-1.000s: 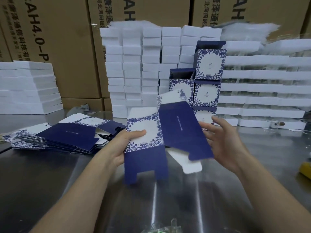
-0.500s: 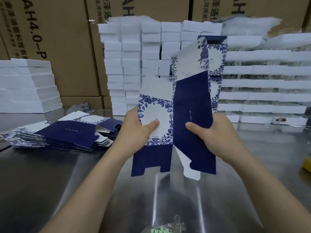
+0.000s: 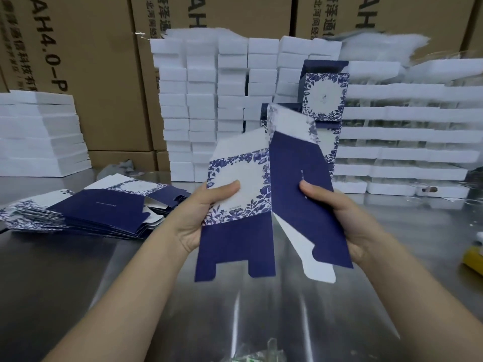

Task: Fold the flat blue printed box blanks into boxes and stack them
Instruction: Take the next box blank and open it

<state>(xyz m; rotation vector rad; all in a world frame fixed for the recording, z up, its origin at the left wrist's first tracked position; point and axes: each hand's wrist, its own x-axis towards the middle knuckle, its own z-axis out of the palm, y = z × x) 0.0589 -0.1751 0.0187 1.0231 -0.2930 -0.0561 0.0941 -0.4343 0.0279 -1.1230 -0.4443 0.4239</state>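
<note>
I hold one blue printed box blank [image 3: 261, 194] upright above the metal table, partly squared into a tube. My left hand [image 3: 201, 212] grips its floral white panel, thumb on the front. My right hand [image 3: 347, 220] grips the plain dark blue side panel, thumb across it. The bottom flaps hang loose, one dark blue with a notch, one showing its white inside. A fanned pile of flat blanks [image 3: 86, 207] lies on the table at my left. Folded blue floral boxes [image 3: 325, 97] stand stacked behind the held blank, partly hidden by it.
White foam blocks [image 3: 217, 105] are stacked at the back, with more at the left [image 3: 39, 131] and white trays at the right [image 3: 407, 137]. Brown cartons [image 3: 86, 61] form the back wall. A yellow object [image 3: 474, 259] sits at the right edge of the steel table [image 3: 261, 314].
The blank went from held tilted and flat to upright between both hands. Its top flap, raised high half a second ago, now sits lower, and the two panels have opened to an angle.
</note>
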